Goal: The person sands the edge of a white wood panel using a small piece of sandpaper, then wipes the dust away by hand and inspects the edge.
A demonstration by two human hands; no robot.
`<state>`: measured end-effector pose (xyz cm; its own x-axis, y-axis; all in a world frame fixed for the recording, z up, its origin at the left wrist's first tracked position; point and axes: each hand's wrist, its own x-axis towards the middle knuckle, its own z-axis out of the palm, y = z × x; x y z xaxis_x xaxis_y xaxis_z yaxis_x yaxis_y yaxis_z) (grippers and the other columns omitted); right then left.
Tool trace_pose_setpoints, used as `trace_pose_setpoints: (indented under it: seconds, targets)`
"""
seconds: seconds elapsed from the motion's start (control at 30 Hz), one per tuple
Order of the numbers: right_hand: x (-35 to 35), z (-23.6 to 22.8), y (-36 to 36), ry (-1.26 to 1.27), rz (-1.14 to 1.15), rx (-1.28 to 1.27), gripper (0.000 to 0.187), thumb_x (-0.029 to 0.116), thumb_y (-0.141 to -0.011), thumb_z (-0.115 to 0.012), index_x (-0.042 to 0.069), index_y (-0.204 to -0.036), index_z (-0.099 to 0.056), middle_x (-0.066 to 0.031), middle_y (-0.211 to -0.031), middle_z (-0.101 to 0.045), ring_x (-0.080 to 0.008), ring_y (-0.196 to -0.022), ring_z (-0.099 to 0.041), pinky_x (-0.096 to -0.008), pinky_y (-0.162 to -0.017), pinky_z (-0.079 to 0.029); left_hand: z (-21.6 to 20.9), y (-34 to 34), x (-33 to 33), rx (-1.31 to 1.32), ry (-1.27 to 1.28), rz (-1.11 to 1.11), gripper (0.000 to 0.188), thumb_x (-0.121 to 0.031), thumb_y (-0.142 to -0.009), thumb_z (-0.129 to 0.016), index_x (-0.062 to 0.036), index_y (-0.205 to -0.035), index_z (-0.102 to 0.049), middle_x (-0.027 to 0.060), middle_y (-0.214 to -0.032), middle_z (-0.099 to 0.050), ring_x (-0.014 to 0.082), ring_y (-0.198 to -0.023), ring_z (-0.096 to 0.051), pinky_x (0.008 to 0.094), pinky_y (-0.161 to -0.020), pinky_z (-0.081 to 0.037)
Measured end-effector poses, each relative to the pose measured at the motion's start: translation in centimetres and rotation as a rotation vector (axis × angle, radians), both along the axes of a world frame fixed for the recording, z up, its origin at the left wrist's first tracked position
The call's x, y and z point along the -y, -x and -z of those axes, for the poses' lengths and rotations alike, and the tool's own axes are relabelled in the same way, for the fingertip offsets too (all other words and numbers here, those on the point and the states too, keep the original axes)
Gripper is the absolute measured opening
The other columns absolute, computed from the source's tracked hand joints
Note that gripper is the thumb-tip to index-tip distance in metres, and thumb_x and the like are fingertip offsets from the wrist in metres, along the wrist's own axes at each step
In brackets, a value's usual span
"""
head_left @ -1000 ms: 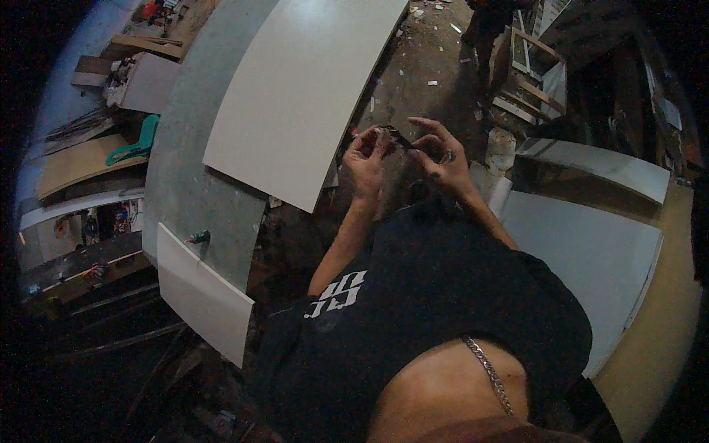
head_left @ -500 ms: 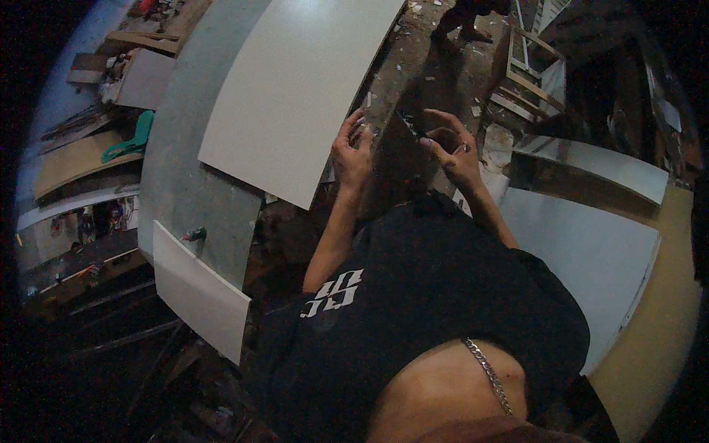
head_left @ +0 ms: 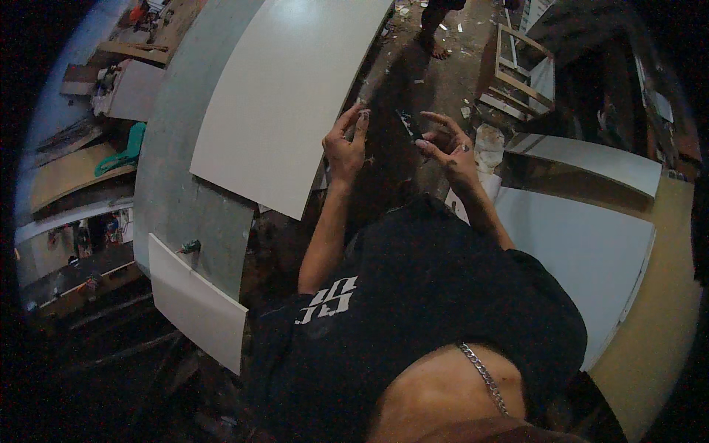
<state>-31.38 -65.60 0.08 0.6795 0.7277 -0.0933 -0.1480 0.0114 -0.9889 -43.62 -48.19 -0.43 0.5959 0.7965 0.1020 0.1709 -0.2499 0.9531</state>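
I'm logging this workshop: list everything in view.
Slim object: one, dark, upper centre
Work surface: one, greyish, left
Large panel: one, white, on work surface
Smaller panel: one, white, lower left
Small object: one, dark green, lower left
Curved object: one, green, far left
Pale panels: two, whitish, right
Boards: two, tan, far left, far right
Open frame: one, pale brown, upper right
Clutter: uncountable, mixed, edges
Other person's foot: one, bare, top
Shirt: one, black, lower centre
Chain: one, silver, neck
Left hand: one, near large panel
Right hand: one, holding slim object
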Motion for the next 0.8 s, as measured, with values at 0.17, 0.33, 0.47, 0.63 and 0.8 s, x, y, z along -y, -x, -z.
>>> trace_pose_setpoints:
  seconds: [0.17, 0.33, 0.47, 0.63, 0.8]
  targets:
    - [-0.5, -3.4, 1.1, -0.040, -0.058, -0.171, 0.052, 0.007, -0.078, -0.077, 0.011, -0.126, -0.057, -0.0032, -0.092, -0.066, -0.0099, -0.084, -0.061, -0.0254, -0.075, -0.050, -2.3, 0.4, 2.2, 0.053, 0.192, 0.197, 0.039, -0.020, -0.086, -0.071, -0.0001, -0.119, -0.063, 0.0126, -0.103, -0.070, 0.0162, -0.098, -0.065, 0.0292, -0.089, -0.049]
    - [-0.6, -3.0, 1.9, -0.053, -0.061, -0.004, 0.053, 0.004, -0.077, -0.077, 0.010, -0.126, -0.057, -0.0025, -0.095, -0.066, -0.0095, -0.085, -0.060, -0.0250, -0.079, -0.050, -4.2, -0.1, 4.4, 0.218, 0.300, 0.094, 0.050, -0.006, -0.083, -0.073, 0.0019, -0.128, -0.054, 0.0127, -0.098, -0.070, 0.0146, -0.091, -0.065, 0.0279, -0.083, -0.052]
    - [-0.6, -2.8, 2.6, -0.080, -0.058, 0.082, 0.053, 0.002, -0.077, -0.075, 0.008, -0.126, -0.056, -0.0023, -0.100, -0.066, -0.0089, -0.090, -0.059, -0.0237, -0.081, -0.049, -4.2, 0.0, 5.2, 0.284, 0.387, 0.038, 0.055, -0.008, -0.080, -0.075, 0.0036, -0.129, -0.052, 0.0133, -0.089, -0.071, 0.0120, -0.080, -0.066, 0.0268, -0.076, -0.053]
    - [-0.3, -3.3, 3.6, -0.094, -0.106, 0.122, 0.054, -0.001, -0.077, -0.073, 0.006, -0.127, -0.055, -0.0027, -0.109, -0.064, -0.0083, -0.091, -0.059, -0.0244, -0.082, -0.049, -4.0, 0.5, 6.0, 0.299, 0.339, -0.032, 0.049, -0.008, -0.081, -0.075, 0.0045, -0.123, -0.054, 0.0108, -0.083, -0.070, 0.0105, -0.077, -0.065, 0.0249, -0.073, -0.051]
    - [-0.7, -2.8, 4.4, -0.097, -0.104, 0.131, 0.055, -0.004, -0.077, -0.072, 0.005, -0.129, -0.053, -0.0034, -0.108, -0.064, -0.0078, -0.090, -0.060, -0.0244, -0.080, -0.050, -3.5, 0.8, 6.0, 0.308, 0.310, -0.067, 0.051, -0.006, -0.082, -0.074, 0.0026, -0.125, -0.049, 0.0079, -0.082, -0.068, 0.0086, -0.075, -0.062, 0.0238, -0.071, -0.050]
